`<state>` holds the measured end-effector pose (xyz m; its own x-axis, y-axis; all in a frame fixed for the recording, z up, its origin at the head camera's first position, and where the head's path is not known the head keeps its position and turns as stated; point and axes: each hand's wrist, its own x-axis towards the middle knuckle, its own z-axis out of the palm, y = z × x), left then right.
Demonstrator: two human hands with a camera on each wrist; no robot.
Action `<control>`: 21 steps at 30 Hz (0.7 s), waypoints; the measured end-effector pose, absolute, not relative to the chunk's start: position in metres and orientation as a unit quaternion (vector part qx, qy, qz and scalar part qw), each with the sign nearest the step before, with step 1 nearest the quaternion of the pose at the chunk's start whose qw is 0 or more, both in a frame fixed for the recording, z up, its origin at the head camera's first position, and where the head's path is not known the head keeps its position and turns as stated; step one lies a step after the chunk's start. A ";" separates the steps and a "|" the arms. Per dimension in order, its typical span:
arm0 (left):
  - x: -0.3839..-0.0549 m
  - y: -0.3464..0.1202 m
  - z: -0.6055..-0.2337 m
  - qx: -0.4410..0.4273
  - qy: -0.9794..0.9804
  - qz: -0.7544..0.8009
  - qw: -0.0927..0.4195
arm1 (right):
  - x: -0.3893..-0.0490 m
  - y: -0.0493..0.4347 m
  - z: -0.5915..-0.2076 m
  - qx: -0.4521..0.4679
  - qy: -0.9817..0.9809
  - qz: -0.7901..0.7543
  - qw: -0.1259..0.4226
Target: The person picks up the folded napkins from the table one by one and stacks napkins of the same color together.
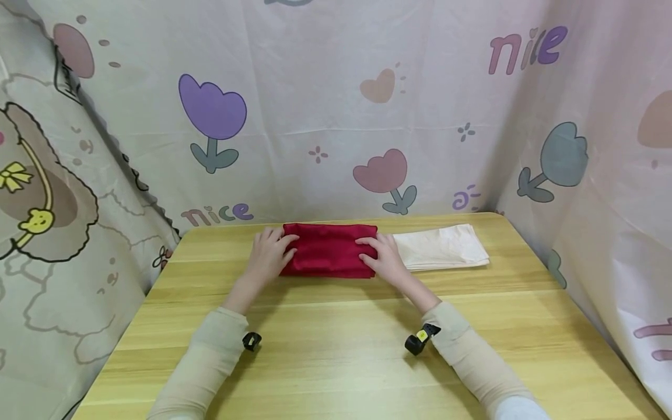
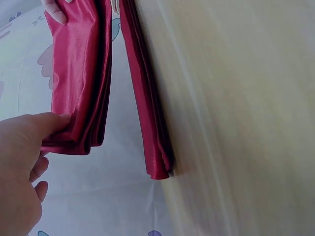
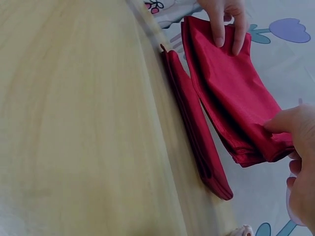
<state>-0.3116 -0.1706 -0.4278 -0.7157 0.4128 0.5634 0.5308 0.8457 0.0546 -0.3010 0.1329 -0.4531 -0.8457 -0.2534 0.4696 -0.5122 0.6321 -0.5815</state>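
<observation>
Both hands hold a folded, shiny red cloth (image 1: 329, 249) level near the back of the table. At its left end, my left hand (image 1: 266, 258) pinches the layers, thumb on top and the other fingers beneath. My right hand (image 1: 388, 258) grips the opposite end in the same way. Under the raised cloth, a second folded red cloth (image 3: 194, 123) lies on the table, with a gap between the two in the wrist views. The head view barely separates this lower cloth from the upper one.
Right of the red cloths lies a folded white cloth (image 1: 443, 248), close to my right hand. The wooden table (image 1: 325, 361) stretches toward me. A patterned curtain (image 1: 294, 175) hangs behind the table's back edge and along both sides.
</observation>
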 end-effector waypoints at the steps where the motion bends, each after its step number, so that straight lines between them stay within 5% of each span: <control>1: -0.313 -0.170 -0.427 -0.255 -0.921 -0.106 0.276 | -0.302 0.133 -0.452 0.215 -0.887 0.369 0.174; 21: -0.326 -0.173 -0.416 -0.263 -0.913 -0.083 0.300 | -0.316 0.125 -0.444 0.189 -0.896 0.368 0.159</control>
<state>-0.3265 -0.1732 -0.4162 -0.6811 0.4306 0.5922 0.5302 0.8478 -0.0066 -0.3164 0.1252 -0.4441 -0.8784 -0.2215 0.4235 -0.4551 0.6577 -0.6002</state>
